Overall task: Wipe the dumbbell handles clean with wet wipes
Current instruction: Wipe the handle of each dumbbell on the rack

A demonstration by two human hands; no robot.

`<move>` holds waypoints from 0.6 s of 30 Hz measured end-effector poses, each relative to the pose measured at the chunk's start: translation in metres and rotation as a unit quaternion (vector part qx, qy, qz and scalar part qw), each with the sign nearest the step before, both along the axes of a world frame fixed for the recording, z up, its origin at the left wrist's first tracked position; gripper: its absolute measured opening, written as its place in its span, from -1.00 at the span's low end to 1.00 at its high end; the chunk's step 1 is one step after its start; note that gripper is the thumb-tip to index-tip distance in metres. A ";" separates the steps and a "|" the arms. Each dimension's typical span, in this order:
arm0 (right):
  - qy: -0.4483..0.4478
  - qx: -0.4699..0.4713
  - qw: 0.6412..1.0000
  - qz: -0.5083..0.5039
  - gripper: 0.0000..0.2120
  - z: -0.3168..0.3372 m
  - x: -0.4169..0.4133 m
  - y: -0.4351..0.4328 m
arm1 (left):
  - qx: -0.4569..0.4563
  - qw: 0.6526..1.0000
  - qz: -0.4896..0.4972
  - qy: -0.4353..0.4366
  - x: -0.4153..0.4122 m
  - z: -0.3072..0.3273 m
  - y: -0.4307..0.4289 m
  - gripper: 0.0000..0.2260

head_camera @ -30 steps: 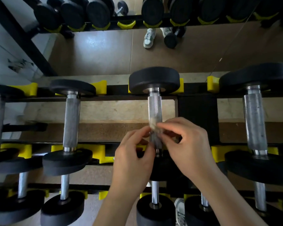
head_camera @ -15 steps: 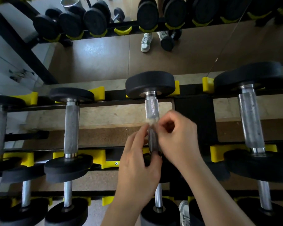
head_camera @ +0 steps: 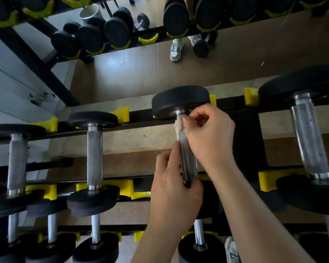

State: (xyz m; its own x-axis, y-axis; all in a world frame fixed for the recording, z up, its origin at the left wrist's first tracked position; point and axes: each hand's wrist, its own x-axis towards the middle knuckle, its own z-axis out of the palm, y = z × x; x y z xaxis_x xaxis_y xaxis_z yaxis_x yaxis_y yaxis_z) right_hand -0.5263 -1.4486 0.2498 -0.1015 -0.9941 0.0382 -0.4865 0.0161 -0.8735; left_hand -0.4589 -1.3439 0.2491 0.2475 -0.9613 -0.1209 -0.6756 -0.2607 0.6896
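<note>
A black-ended dumbbell with a knurled metal handle [head_camera: 184, 149] lies across the rack's top tier in the middle of the view. My right hand [head_camera: 207, 137] pinches a small crumpled wet wipe [head_camera: 178, 126] against the far end of that handle, just below the far weight head [head_camera: 180, 99]. My left hand [head_camera: 171, 188] grips the near end of the same handle, and the near weight head is hidden behind both hands.
Neighbouring dumbbells lie on the same tier at left [head_camera: 94, 156] and right [head_camera: 310, 141], in yellow cradles [head_camera: 122, 114]. Lower tiers hold more dumbbells. A wall mirror behind the rack reflects dumbbells, a bucket [head_camera: 89, 12] and shoes [head_camera: 176, 49].
My right hand has slid the wipe from the middle of the handle up to its far end. My left hand stays on the near end. The camera has tilted up.
</note>
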 end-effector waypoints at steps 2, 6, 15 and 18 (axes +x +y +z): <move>0.008 -0.013 0.999 -0.039 -0.96 -0.001 0.005 0.003 | -0.005 1.000 0.004 -0.003 0.000 0.001 -0.004 -0.40; -0.064 0.078 0.989 -0.103 -0.89 -0.009 0.005 -0.004 | -0.019 1.000 0.015 0.002 0.002 0.004 -0.015 -0.60; 0.058 0.041 0.996 -0.054 -0.77 0.006 0.014 0.010 | -0.080 0.996 0.016 -0.022 0.001 0.000 -0.013 -0.66; -0.118 0.112 0.981 -0.110 -0.85 -0.002 0.009 -0.002 | -0.058 0.998 0.013 -0.006 0.003 0.000 -0.015 -0.59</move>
State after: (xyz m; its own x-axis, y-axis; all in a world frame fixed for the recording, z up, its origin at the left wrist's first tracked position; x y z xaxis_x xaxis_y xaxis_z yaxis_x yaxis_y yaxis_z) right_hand -0.5170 -1.4511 0.2475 -0.2940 -0.9282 -0.2280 -0.2347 0.3014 -0.9242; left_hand -0.4560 -1.3588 0.2488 0.2726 -0.9621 -0.0062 -0.6784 -0.1968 0.7078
